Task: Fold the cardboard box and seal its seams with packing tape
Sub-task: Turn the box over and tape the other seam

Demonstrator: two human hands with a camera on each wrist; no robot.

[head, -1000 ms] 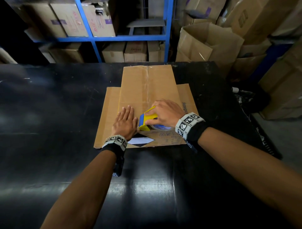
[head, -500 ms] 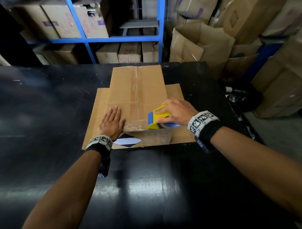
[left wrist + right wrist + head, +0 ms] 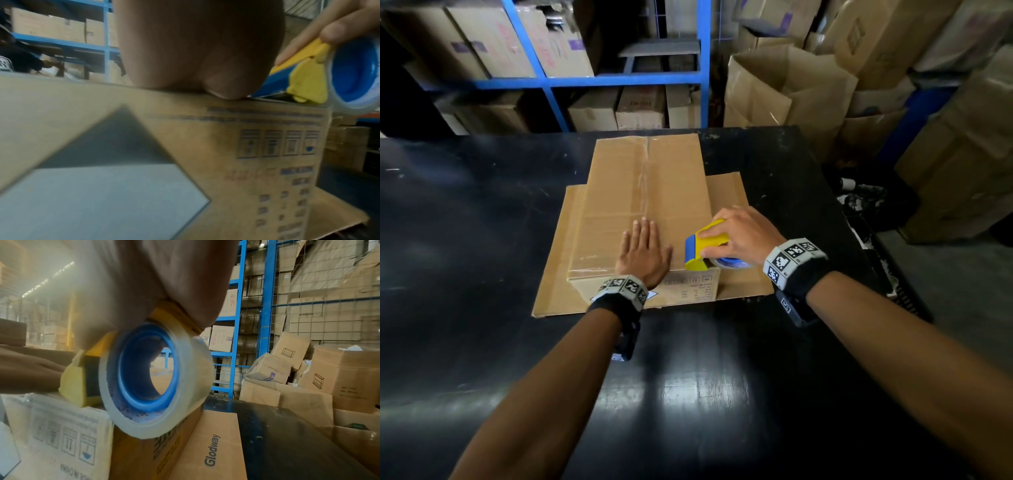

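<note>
1. The cardboard box stands folded on a black table, its top flaps closed and a strip of clear tape running along the centre seam; it rests on a flat sheet of cardboard that sticks out on the left, right and near sides.
2. The left hand lies palm down on the box top near the front edge, fingers straight and together, grasping nothing; the left wrist view shows the heel of that hand pressed onto the top edge, with the box's printed front panel and a black-and-white diamond label below it.
3. The right hand grasps a yellow and blue tape dispenser, fingers curled over its yellow top and thumb against its side; the dispenser sits at the box's front right corner, its blue blade end just beside the left thumb.
4. The roll of clear tape on a blue core hangs over the front edge of the box; a band of clear tape already lies along the front top edge.
5. Behind the table stands blue shelving loaded with cartons; a heap of open cardboard boxes lies to the right.
</note>
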